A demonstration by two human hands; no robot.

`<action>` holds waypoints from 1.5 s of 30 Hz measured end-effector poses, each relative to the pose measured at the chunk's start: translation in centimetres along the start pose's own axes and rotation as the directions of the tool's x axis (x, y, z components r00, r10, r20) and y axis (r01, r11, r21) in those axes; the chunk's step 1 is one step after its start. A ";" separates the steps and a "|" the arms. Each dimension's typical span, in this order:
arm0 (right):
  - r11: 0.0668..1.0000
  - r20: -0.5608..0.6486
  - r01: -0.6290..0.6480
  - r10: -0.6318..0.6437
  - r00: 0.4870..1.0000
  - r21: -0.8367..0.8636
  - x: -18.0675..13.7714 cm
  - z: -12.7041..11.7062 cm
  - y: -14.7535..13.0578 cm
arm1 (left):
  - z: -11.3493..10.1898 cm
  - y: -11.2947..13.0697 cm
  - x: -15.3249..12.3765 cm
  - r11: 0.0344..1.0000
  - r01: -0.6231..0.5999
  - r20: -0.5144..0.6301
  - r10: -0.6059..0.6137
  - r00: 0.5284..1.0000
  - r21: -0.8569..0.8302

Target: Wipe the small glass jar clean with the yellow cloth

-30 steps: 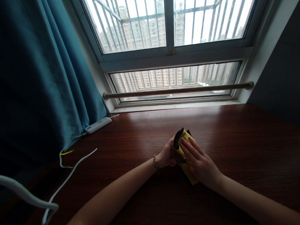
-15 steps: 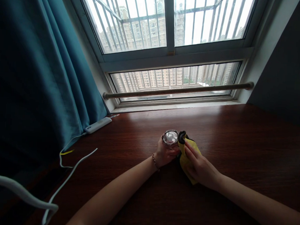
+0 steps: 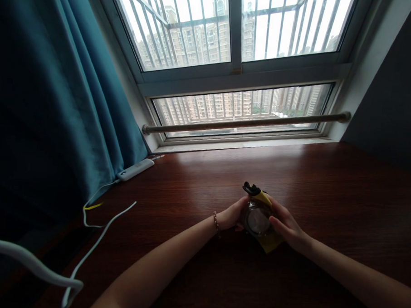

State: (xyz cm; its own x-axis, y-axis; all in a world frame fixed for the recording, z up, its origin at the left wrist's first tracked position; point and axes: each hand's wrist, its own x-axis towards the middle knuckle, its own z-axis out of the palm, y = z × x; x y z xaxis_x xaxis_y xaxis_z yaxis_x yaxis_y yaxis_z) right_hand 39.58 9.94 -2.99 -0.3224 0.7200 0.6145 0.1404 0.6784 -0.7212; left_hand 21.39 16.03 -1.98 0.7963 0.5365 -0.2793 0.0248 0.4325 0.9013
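Note:
A small clear glass (image 3: 256, 219) is tipped toward me above the dark wooden table (image 3: 343, 192), its round end facing the camera. My left hand (image 3: 232, 215) grips the glass on its left side, fingers curled around it. My right hand (image 3: 287, 224) presses a yellow cloth with a dark edge (image 3: 262, 198) against the glass's right and far side, fingers wrapped over the cloth. A yellow corner of the cloth hangs below my right hand. A bead bracelet (image 3: 216, 220) sits on my left wrist.
A white power strip (image 3: 135, 169) lies at the table's back left, with white cables (image 3: 96, 231) trailing toward me. A teal curtain (image 3: 58, 102) hangs on the left. A barred window (image 3: 237, 60) with a wooden rail (image 3: 244, 123) runs along the back.
The glass went from upright beside the cloth to tipped toward me between both hands. The cloth now wraps its far side. Both hands shifted slightly right and nearer to me.

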 end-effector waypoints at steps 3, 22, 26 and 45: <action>1.000 -0.005 0.008 -0.009 1.000 -0.003 -0.1 0.0 0.1 | 0.4 -0.1 -0.1 1.000 -0.023 -0.049 0.022 0.999 -0.020; 0.975 0.022 -0.176 0.180 0.983 -0.133 0.2 0.6 1.3 | -0.5 0.5 0.0 0.788 -0.290 -0.230 0.192 0.954 -0.543; 0.974 0.031 -0.183 0.189 0.982 -0.130 0.4 0.6 1.0 | -1.1 0.5 0.0 0.766 -0.282 -0.151 0.239 0.959 -0.577; 0.872 0.134 0.079 -0.016 0.991 -0.483 -0.5 0.5 1.4 | -0.6 -0.4 1.6 0.820 -0.510 -0.523 0.323 0.788 -0.262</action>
State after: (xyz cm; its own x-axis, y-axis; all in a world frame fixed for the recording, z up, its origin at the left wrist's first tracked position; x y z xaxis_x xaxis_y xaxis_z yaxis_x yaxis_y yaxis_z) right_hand 39.45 10.45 -4.46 -0.4469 0.6833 0.5774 0.5489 0.7191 -0.4261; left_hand 22.28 17.15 -2.96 0.3195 0.9421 -0.1020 -0.5438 0.2704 0.7945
